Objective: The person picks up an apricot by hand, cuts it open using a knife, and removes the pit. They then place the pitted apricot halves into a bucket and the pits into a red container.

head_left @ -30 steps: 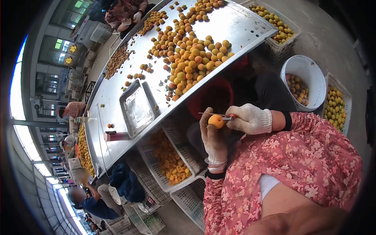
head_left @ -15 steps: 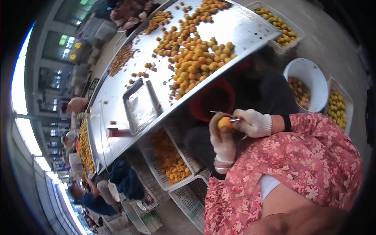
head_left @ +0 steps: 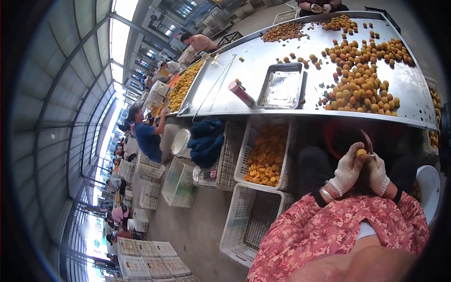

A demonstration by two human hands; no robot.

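Both my hands wear white knit gloves and meet above my lap. My left hand (head_left: 346,175), with a bracelet at its wrist, is closed around an orange apricot (head_left: 361,152). My right hand (head_left: 377,173) grips a small knife with a curved blade (head_left: 366,137), its tip pointing up and away from me. The knife sits right at the apricot's side. Part of the fruit and the handle are hidden by my fingers. Just beyond, a dark red tub (head_left: 331,136) shows under the table edge.
A metal table (head_left: 216,94) carries heaped apricots (head_left: 359,87), a shallow tray (head_left: 282,87) and a pink cylinder (head_left: 241,93). Left of me stand a crate of halved apricots (head_left: 286,162) and another crate (head_left: 230,225). A white bucket (head_left: 428,185) is at my right. A person in blue (head_left: 149,138) sits farther left.
The view has swung left and levelled, bringing more of the hall into sight. My left hand still holds the apricot and my right the knife, whose blade now points more upward.
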